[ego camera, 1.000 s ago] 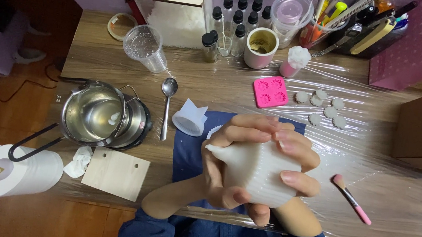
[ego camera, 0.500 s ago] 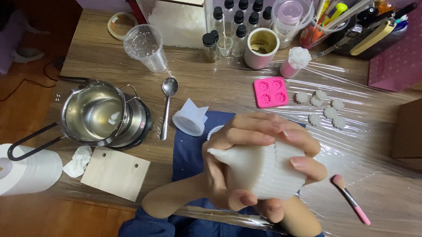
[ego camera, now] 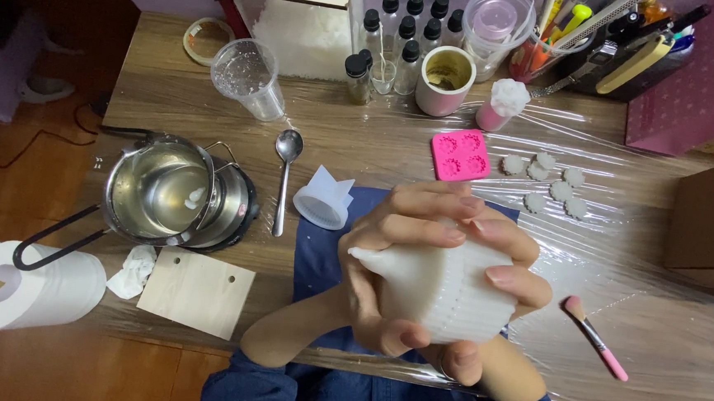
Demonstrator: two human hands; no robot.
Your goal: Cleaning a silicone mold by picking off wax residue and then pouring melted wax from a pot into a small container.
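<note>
White silicone mould [ego camera: 442,292] is squeezed between left hand [ego camera: 390,264] and right hand [ego camera: 500,284], both wrapped tight. Small white casts [ego camera: 552,183] already lie beside the pink mould [ego camera: 459,155]; this one remains unreleased

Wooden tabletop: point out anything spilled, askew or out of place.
Little stands out. A crumpled white tissue lies beside the steel pot, and small white flower-shaped wax pieces sit scattered loosely near the pink silicone mould. No spill visible.

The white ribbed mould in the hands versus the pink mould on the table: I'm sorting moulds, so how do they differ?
The white ribbed mould is big, rounded and gripped by the left hand and right hand; the pink mould is small, flat, square and lies untouched on the table. The pink mould shows four cavities; the white mould shows none. Both look soft.
</note>
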